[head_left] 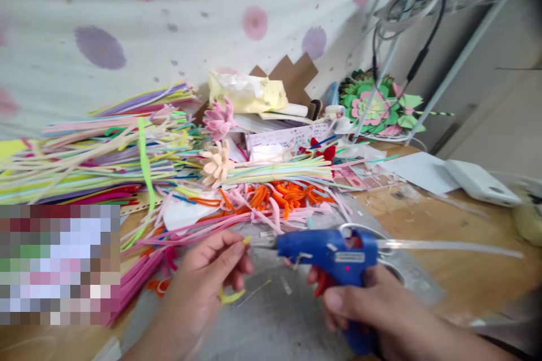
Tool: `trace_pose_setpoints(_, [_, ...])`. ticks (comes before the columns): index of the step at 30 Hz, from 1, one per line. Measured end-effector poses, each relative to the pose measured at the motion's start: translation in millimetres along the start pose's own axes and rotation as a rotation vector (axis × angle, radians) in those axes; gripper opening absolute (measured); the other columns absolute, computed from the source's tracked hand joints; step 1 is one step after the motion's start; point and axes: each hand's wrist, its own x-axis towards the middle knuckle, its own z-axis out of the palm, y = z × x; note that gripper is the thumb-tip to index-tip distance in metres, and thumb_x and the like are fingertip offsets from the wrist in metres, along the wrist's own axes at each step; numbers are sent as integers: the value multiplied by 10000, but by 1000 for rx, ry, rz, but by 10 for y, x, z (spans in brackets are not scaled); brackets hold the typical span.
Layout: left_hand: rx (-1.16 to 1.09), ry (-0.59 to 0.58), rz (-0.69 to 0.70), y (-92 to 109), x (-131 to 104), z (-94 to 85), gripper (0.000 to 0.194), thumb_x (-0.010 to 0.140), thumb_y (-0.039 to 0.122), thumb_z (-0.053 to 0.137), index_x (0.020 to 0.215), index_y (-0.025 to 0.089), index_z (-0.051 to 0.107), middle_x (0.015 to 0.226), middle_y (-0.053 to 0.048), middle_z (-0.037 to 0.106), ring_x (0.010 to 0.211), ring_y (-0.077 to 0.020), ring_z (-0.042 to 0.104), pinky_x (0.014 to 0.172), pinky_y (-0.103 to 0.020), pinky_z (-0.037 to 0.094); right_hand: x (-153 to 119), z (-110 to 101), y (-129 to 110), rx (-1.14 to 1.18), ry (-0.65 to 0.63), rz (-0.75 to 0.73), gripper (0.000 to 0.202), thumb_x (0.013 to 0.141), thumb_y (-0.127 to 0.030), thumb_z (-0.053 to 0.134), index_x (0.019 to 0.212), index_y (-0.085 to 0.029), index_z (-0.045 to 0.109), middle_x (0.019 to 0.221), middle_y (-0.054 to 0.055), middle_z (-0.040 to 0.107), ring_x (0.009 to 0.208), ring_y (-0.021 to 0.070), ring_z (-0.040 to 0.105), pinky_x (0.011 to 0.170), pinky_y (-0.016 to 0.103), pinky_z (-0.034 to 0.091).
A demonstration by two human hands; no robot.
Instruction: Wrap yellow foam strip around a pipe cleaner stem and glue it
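Note:
My right hand (359, 299) is wrapped round the handle of a blue glue gun (326, 247), fingers at its red trigger. A long clear glue stick (449, 245) sticks out of the gun's back end. The nozzle points left, close to the fingertips of my left hand (215, 268). Between thumb and forefinger, that hand pinches a yellow pipe cleaner (231, 296); its small tip shows above the thumb and a curved length hangs below the fingers. Whether the nozzle touches the yellow tip I cannot tell. A grey mat (271, 324) lies beneath both hands.
Bundles of pastel pipe cleaners (97, 158) fill the left side. Orange pipe cleaners (288, 197) and pink ones lie behind my hands. Two fuzzy flowers, one pink (219, 118), one peach (217, 163), stand mid-table. A white device (483, 180) sits right, near a metal rack (396, 51).

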Motion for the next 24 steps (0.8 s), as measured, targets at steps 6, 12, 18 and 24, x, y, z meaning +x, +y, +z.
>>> trace_pose_setpoints(6, [-33,71,-33,-6,43,-4,152,696,292,735,683,176,638,603,28,590,560,-114,496,483,-192,415,47,156,214,-40,-107,83,404,453,-387,858,742,-199,646,654,-42,558,594,100,527,614,212,443])
trace_pose_setpoints(12, [-70,87,-75,-30,60,-22,227,616,336,807,709,194,656,609,44,600,539,-99,486,446,-163,409,45,97,237,-182,-58,7,382,586,-448,784,851,-205,654,771,0,620,706,136,574,661,227,464])
trace_pose_setpoints(18, [-29,30,-81,-39,45,-40,161,676,314,760,726,196,662,611,32,629,547,-109,516,475,-181,424,-3,74,180,-200,22,-10,360,586,-440,782,849,-220,676,834,12,692,790,180,649,726,258,514])
trace_pose_setpoints(24, [107,-18,13,7,-13,-22,180,781,295,645,645,179,619,562,18,633,503,-100,519,483,-191,397,-71,3,72,-439,248,-38,262,631,-438,732,789,-230,717,774,23,736,726,205,677,649,245,559])
